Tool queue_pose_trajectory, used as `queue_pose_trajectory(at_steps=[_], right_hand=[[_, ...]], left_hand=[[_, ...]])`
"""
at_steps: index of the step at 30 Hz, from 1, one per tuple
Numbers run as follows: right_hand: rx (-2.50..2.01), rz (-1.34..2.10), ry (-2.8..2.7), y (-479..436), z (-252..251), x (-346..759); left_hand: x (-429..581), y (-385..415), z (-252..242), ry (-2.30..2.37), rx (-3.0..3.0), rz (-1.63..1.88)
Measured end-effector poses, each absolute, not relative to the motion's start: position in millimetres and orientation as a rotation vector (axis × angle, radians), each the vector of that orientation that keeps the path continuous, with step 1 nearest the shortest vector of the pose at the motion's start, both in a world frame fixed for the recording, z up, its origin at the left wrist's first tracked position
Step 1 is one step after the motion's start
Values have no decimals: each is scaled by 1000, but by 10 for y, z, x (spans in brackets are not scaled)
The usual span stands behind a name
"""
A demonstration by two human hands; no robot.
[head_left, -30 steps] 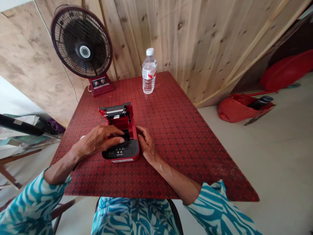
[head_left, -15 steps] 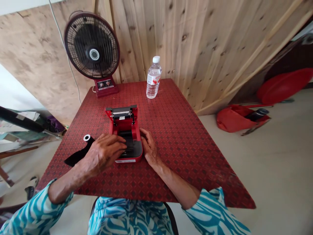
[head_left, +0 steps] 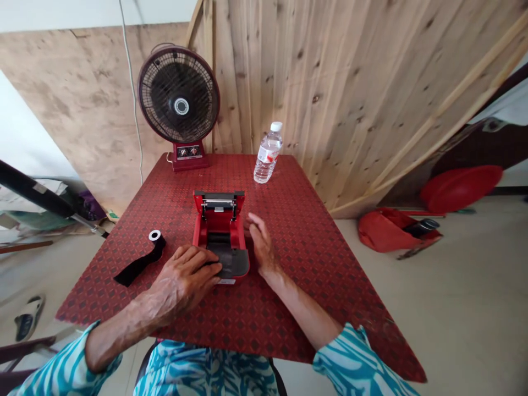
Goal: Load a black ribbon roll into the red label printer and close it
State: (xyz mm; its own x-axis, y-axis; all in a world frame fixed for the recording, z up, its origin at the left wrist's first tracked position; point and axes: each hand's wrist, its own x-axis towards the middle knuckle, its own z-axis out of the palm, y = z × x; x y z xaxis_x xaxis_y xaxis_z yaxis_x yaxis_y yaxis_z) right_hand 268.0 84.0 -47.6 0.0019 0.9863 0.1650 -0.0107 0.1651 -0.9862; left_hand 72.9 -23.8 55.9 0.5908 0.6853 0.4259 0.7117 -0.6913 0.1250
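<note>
A small red and black printer [head_left: 220,239] sits in the middle of the red patterned table [head_left: 313,247] with its lid tipped up and open. My left hand [head_left: 183,280] rests on the printer's near left corner, its fingers curled over the black front panel. Beside the printer's right side my right hand [head_left: 259,245] lies with its fingers stretched out and apart, touching the red casing and holding nothing. A small white paper roll [head_left: 154,236] on a black strip [head_left: 136,265] lies to the left of the printer.
A dark red table fan [head_left: 179,104] stands at the table's far left, with a clear water bottle [head_left: 268,154] to its right. A wooden plank wall rises behind. On the floor to the right lie a red bag [head_left: 391,231] and a red basin [head_left: 457,187].
The view has tilted up and shifted. My left hand drew back from inside the printer to its near left corner. My right hand's fingers opened alongside the casing. The paper roll came into sight.
</note>
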Motion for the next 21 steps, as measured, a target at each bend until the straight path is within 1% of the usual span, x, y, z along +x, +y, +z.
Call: queue_pose_trajectory(at_steps=[5,9,11,16,21], right_hand=[[-975,1030,-1430,1298,-95,2626],[-931,951,-1526,1235,73,2627],[-932,887,-1561,1057,73,2667],[-963,854,-1621,631,-50,2756],[-922,852,-1554,560,-143,2715]], left_hand=[[736,-303,507,-1237,-2678,-727],[735,-321,489,-1254,-2649,-723],[740,-326,472,-1252,-2636,-732],[739,-336,430,-1240,-2626,-738],[651,-301,478,-1281,-2650,-759]])
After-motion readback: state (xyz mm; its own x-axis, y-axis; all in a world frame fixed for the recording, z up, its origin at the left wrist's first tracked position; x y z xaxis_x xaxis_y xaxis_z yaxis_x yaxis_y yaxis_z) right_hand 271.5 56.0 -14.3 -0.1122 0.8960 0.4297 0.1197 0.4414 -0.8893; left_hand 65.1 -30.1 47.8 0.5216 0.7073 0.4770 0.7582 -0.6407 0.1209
